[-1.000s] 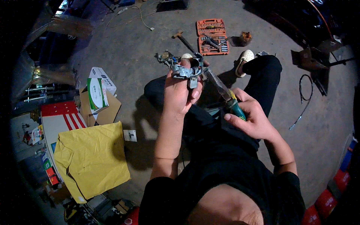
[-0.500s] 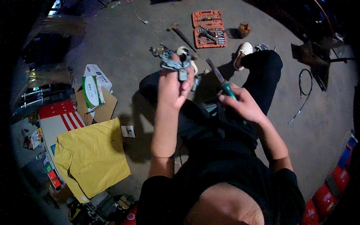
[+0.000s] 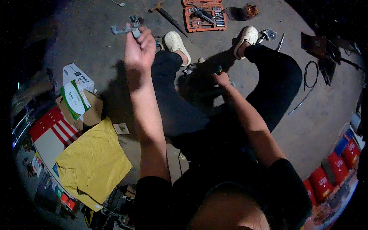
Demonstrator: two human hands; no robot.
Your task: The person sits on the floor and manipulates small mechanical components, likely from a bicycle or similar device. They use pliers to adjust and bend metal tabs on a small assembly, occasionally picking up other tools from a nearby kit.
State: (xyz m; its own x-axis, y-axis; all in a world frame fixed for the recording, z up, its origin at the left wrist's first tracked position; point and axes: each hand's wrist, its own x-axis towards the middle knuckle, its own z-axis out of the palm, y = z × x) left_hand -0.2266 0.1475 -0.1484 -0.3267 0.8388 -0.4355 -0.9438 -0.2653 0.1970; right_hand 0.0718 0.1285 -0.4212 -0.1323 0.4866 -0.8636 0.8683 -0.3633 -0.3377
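Note:
My left hand (image 3: 140, 48) is raised at the upper left, fingers closed around a grey metal mechanical part (image 3: 134, 30). A short arm of the part juts out to the left, and my palm and fingers cover its lower side. Lower down, between my knees, my right hand (image 3: 222, 79) is closed on a flat-bladed tool with a green handle (image 3: 219, 69). Only a bit of green shows at my fist; the blade cannot be made out. Small metal pieces (image 3: 188, 71) lie on the floor just left of that hand.
Ahead are a hammer (image 3: 168, 19) and an open orange socket set (image 3: 186, 21). A metal fitting (image 3: 269, 34) and a cable (image 3: 306, 84) lie at the right. At the left are a yellow sheet (image 3: 96, 161) and cardboard box (image 3: 94, 109); red containers (image 3: 320, 184) stand lower right.
My left hand has moved up and left with the metal part. My right hand has moved forward and left, and the tool's blade is no longer visible. The view has shifted.

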